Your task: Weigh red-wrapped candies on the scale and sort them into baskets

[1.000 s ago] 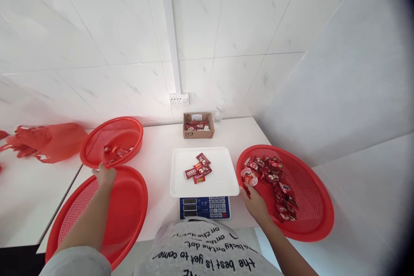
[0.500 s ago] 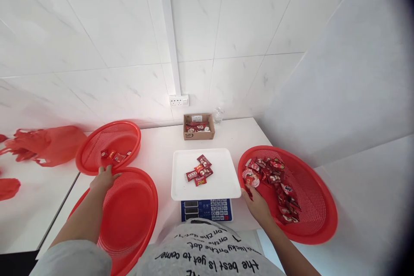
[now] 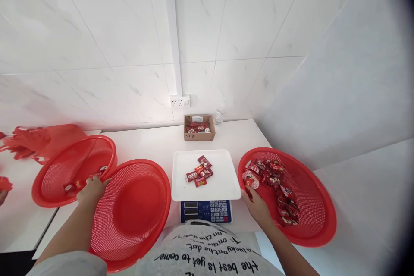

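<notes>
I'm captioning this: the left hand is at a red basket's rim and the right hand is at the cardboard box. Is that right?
Not quite: the right hand is at the rim of the right-hand red basket, not at the cardboard box, as the head view shows. The left hand is indeed at the rim of the far-left red basket.

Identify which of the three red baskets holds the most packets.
The far-right basket, beside the white tray: many red packets are heaped inside, whereas the far-left basket holds only a few and the middle basket shows none.
</notes>
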Tool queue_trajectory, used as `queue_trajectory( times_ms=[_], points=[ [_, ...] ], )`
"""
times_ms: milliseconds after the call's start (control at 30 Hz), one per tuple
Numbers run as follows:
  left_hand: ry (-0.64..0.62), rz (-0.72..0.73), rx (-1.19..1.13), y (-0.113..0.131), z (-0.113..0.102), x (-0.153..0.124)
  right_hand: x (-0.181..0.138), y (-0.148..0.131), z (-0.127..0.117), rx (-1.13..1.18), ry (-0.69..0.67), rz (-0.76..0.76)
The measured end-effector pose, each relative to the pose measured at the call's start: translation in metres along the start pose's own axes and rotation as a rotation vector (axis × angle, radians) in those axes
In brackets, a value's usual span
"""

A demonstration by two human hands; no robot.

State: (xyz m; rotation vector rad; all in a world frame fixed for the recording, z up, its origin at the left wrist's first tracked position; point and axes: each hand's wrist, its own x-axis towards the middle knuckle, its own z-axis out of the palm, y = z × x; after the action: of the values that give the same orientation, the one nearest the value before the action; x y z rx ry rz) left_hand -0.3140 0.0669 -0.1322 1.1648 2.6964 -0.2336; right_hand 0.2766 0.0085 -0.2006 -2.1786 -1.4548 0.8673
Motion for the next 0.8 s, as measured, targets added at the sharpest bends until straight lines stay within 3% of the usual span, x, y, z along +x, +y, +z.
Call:
queue_trajectory(
  times_ms=[333, 800],
  points=[
    [-0.015, 0.079, 0.162, -0.003, -0.009, -0.018, -0.001, 0.0, 0.001, 0.008, 0.013, 0.002],
    [-0.059, 0.128, 0.113, -0.011, -0.017, -0.032, -0.003, -0.004, -0.001, -0.035, -0.012, 0.025]
  ],
)
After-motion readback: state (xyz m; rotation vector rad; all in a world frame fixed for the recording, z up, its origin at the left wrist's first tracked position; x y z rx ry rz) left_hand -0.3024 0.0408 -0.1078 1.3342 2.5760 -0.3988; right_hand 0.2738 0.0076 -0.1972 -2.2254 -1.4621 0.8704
